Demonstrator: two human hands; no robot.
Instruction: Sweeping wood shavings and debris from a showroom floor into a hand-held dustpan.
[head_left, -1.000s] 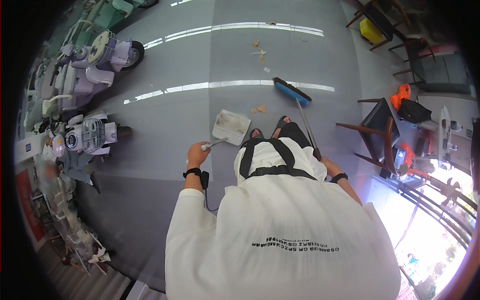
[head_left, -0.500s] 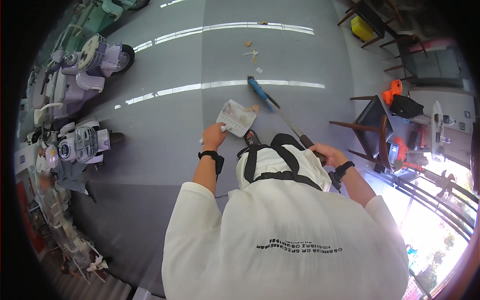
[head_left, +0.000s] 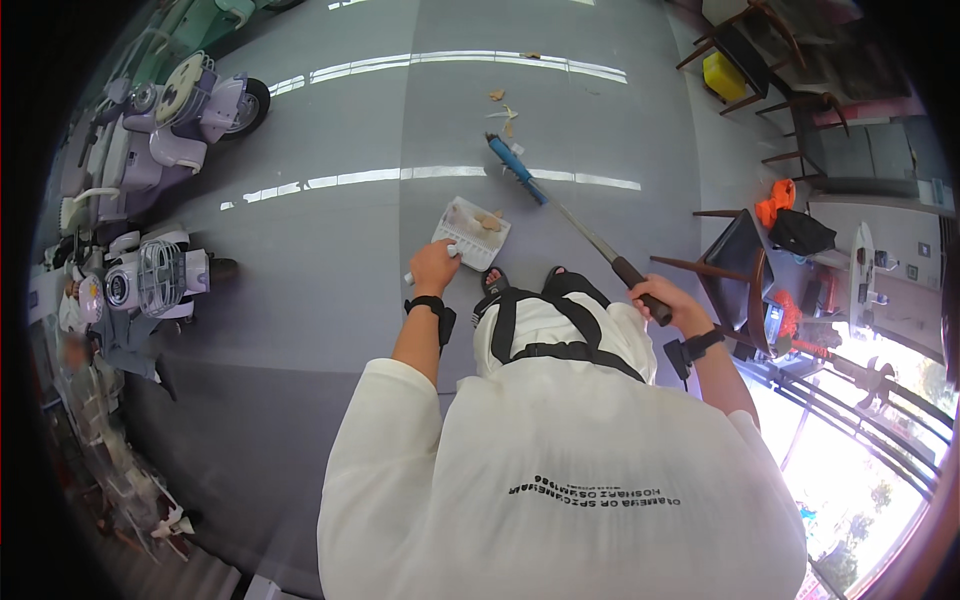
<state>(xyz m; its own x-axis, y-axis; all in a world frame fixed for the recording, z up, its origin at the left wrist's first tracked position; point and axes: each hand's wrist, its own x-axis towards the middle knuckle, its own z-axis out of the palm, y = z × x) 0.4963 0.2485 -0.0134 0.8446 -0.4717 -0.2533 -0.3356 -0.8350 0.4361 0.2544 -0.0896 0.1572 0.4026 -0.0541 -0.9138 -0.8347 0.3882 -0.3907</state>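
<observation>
Dustpan (head_left: pixel 461 226), white, with tan scraps (head_left: pixel 489 221) in its tray, sits just ahead of the sandals (head_left: pixel 495 284); I have the left hand (head_left: pixel 436 268) curled tight around its handle. My right hand (head_left: pixel 673 303) wraps the brown grip of the blue-headed broom (head_left: pixel 516 167). Beyond, peel-like litter (head_left: pixel 508 113) lies on the grey floor (head_left: pixel 330 250).

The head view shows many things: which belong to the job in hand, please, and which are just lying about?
In the job: broom in right hand, dustpan in left hand, scraps.
Lying about: lilac scooters, dark chairs, yellow box, black bag.
</observation>
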